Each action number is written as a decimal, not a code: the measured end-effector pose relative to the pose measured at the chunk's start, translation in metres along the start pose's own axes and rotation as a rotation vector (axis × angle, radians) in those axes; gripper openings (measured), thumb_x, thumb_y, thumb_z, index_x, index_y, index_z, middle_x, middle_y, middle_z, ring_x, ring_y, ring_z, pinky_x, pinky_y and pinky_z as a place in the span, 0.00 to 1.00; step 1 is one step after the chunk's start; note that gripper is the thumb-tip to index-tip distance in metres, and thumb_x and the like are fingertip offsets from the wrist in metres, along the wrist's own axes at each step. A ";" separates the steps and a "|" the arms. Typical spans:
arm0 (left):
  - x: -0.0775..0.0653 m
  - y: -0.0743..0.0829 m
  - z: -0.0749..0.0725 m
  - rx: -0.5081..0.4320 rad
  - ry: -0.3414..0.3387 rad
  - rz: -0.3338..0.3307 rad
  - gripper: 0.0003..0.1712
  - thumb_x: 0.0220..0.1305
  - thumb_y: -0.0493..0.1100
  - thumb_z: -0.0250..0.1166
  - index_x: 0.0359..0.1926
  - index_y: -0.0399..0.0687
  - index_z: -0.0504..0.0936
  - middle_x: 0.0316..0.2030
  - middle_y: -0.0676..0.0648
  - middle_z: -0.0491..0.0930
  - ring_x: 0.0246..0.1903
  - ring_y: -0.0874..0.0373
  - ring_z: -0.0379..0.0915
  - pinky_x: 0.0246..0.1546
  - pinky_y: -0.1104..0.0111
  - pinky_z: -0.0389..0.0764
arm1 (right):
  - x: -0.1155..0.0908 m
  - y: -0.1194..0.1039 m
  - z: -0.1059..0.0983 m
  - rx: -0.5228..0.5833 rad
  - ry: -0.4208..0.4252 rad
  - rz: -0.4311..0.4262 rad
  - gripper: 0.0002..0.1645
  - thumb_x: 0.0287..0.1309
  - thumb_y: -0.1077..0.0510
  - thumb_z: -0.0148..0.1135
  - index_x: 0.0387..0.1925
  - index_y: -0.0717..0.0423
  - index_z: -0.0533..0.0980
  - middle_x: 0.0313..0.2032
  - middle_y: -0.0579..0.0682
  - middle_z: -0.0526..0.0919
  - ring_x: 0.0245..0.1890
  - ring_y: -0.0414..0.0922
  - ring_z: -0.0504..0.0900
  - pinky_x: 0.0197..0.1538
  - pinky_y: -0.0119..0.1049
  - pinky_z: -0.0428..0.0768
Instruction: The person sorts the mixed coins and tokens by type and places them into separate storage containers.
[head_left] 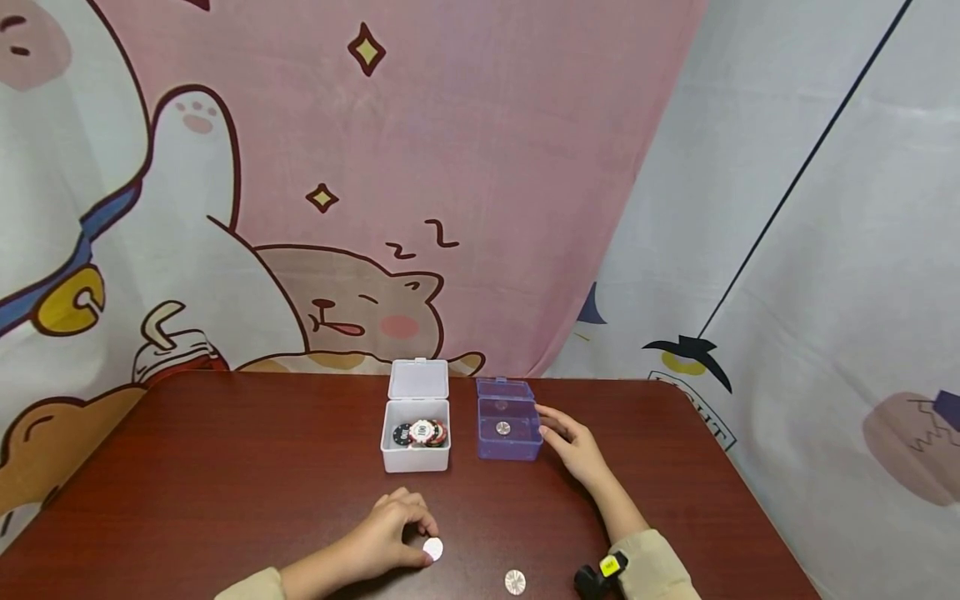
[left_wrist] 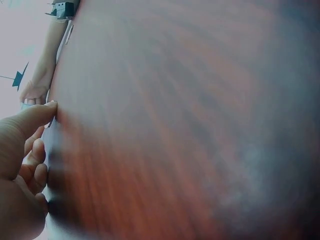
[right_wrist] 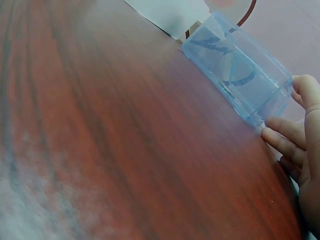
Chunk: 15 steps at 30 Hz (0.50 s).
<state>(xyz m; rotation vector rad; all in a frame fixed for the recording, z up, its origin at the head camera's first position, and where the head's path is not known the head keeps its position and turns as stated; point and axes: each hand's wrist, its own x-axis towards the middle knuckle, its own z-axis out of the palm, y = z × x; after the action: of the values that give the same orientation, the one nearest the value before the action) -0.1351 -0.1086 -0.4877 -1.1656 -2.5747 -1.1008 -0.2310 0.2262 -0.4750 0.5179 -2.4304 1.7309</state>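
In the head view my left hand point(head_left: 393, 533) is low over the table, its thumb and index finger pinching a bright silvery coin point(head_left: 432, 548) at its edge. Another silver coin point(head_left: 515, 582) lies flat to the right, near the front. My right hand point(head_left: 573, 446) rests against the right side of a see-through blue-purple box point(head_left: 508, 452), which has its lid open at the back. One silver coin point(head_left: 503, 428) lies inside that box. From the right wrist, the fingers point(right_wrist: 282, 142) touch the end of the clear box point(right_wrist: 235, 70) with little curl.
Left of the blue-purple box stands a white box point(head_left: 417, 462) with its lid up, holding several poker chips point(head_left: 422, 432). Both boxes stand toward the back of the dark red-brown table point(head_left: 247, 467). A printed cartoon curtain point(head_left: 480, 167) hangs behind it.
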 end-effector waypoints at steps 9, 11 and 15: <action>0.000 -0.001 0.000 -0.018 0.013 0.022 0.13 0.42 0.45 0.76 0.29 0.59 0.81 0.28 0.66 0.72 0.34 0.69 0.63 0.38 0.69 0.62 | 0.001 0.001 0.000 -0.014 0.007 -0.010 0.22 0.64 0.65 0.58 0.59 0.65 0.72 0.49 0.63 0.80 0.52 0.57 0.77 0.48 0.31 0.76; 0.000 -0.003 0.000 -0.019 0.018 0.024 0.12 0.42 0.45 0.76 0.28 0.59 0.81 0.28 0.66 0.72 0.34 0.69 0.63 0.38 0.70 0.62 | 0.001 0.001 0.000 -0.012 0.004 -0.007 0.22 0.64 0.65 0.58 0.60 0.65 0.72 0.50 0.63 0.80 0.53 0.58 0.77 0.48 0.31 0.76; -0.001 -0.005 0.002 -0.031 0.046 0.037 0.11 0.42 0.45 0.77 0.27 0.59 0.81 0.26 0.65 0.72 0.32 0.71 0.62 0.37 0.72 0.63 | 0.000 0.001 0.000 -0.016 0.004 -0.004 0.23 0.64 0.65 0.58 0.60 0.65 0.72 0.49 0.64 0.80 0.53 0.58 0.77 0.48 0.31 0.76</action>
<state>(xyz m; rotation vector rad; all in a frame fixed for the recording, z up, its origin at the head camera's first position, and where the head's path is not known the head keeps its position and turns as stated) -0.1379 -0.1098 -0.4925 -1.1756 -2.5007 -1.1492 -0.2316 0.2264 -0.4758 0.5168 -2.4360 1.7081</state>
